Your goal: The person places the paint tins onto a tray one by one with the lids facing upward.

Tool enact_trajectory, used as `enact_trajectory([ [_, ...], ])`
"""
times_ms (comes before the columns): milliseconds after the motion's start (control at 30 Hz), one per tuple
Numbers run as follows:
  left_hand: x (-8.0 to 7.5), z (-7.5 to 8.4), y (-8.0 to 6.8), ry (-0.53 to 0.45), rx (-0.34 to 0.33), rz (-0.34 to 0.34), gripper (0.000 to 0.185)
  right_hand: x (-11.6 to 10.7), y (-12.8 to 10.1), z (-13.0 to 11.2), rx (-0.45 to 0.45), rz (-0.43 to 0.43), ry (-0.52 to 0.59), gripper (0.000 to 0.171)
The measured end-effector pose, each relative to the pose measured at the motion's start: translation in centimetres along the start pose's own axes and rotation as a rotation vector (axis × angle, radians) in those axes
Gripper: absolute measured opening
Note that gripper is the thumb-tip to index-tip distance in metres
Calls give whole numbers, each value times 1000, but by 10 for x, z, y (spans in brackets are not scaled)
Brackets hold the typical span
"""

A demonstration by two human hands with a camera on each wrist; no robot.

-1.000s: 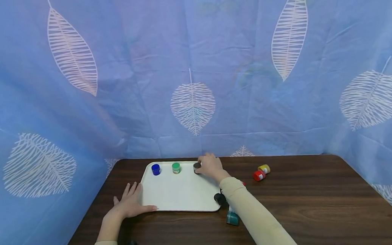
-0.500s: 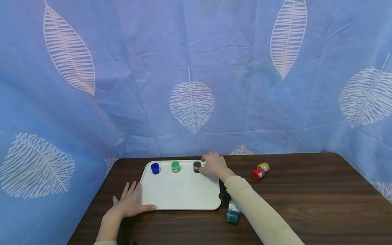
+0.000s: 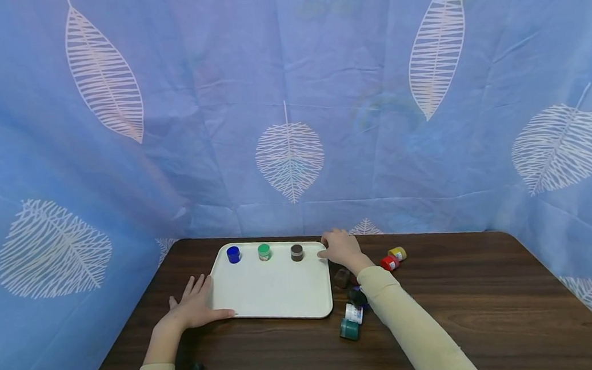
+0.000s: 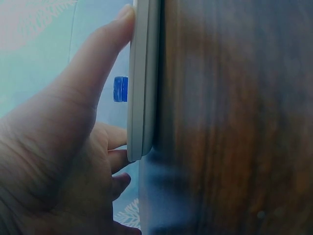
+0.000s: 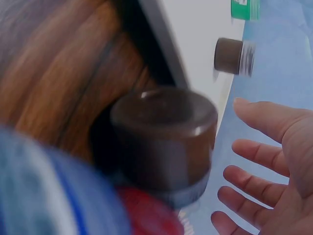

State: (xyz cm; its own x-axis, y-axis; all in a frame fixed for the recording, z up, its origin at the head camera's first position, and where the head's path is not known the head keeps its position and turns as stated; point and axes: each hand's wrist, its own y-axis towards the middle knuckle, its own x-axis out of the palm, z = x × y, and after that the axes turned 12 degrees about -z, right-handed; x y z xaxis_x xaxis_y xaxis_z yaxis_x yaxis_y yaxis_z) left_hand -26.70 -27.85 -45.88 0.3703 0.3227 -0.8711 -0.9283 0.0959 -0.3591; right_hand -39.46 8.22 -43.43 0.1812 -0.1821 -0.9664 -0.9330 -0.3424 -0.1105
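A white tray [image 3: 269, 290] lies on the brown wooden table. Along its far side stand a blue paint jar [image 3: 233, 255], a green paint jar [image 3: 264, 252] and a brown paint jar [image 3: 297, 252], set apart in a row. My left hand [image 3: 196, 304] spans the tray's near left corner with spread fingers; in the left wrist view the thumb [image 4: 105, 49] rests on the rim. Over the tray's far right corner is my right hand [image 3: 343, 248], its fingers loosely extended. The right wrist view shows that hand [image 5: 279, 166] holding nothing, apart from the brown jar.
Right of the tray lie a second brown jar [image 3: 341, 278], a white jar [image 3: 353, 313] and a teal jar [image 3: 349, 329], partly beside my right sleeve. Farther right, a red jar [image 3: 389, 263] touches a yellow jar [image 3: 397, 253]. A blue leaf-patterned cloth [image 3: 377, 162] hangs behind the table.
My right hand has let go of the brown jar on the tray and moved right, uncovering the jars beside the tray. The left hand stays at the tray's corner.
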Motion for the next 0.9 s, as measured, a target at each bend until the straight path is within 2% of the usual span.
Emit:
enact_trajectory([
  [600, 0, -1, -2, -40, 16, -4, 127, -12, -15, 42, 25, 49, -9, 38],
  [900, 3, -4, 4, -33, 18, 6, 130, -14, -21, 64, 51, 55, -2, 40],
])
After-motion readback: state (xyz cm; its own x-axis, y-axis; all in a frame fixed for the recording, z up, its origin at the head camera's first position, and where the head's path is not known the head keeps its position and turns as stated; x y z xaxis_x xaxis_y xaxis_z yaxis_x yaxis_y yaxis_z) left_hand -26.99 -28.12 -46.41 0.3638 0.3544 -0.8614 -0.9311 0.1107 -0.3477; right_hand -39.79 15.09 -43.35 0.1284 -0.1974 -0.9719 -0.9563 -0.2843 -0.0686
